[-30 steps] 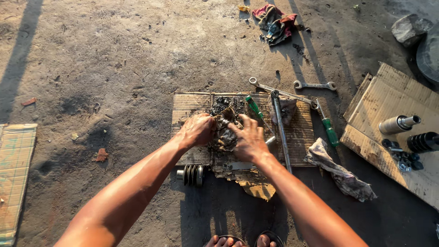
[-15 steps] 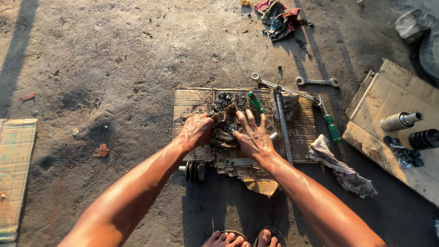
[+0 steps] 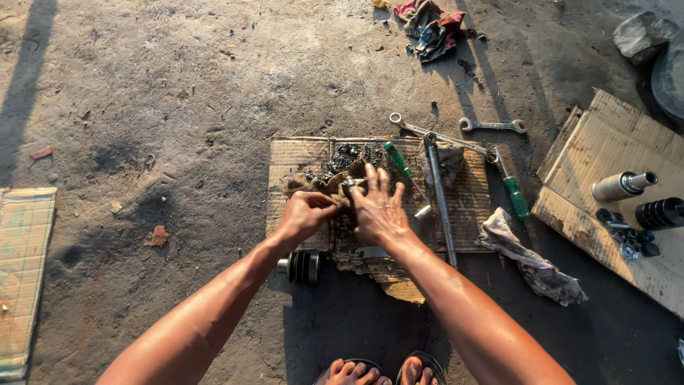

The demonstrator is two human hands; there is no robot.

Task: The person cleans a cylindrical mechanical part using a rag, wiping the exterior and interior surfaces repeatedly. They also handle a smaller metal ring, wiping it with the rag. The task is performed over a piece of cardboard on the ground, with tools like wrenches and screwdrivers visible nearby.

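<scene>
We are clamping left hand (image 3: 305, 214) fingers on greasy rag (image 3: 329, 187); pressing right hand (image 3: 379, 208), fingers spread, onto dirty part (image 3: 350, 187) over cardboard (image 3: 299, 153).

Beneath the left hand (image 3: 305, 214) and right hand (image 3: 379, 210), the middle of the cardboard sheet (image 3: 296, 158) is covered, so the greasy part under the palms cannot be made out. The brown rag (image 3: 324, 184) runs under both hands; whether the left hand's grip closes on it or on something inside it is unclear. Just beyond the fingertips, the small dark pieces (image 3: 349, 153) are too small to identify. Far right of the sheet, a dark round object (image 3: 670, 78) is cut by the frame edge. Far left, a flat board (image 3: 25, 271) also runs off-frame. Below the sheet, the person's feet (image 3: 381, 371) are cropped.
</scene>
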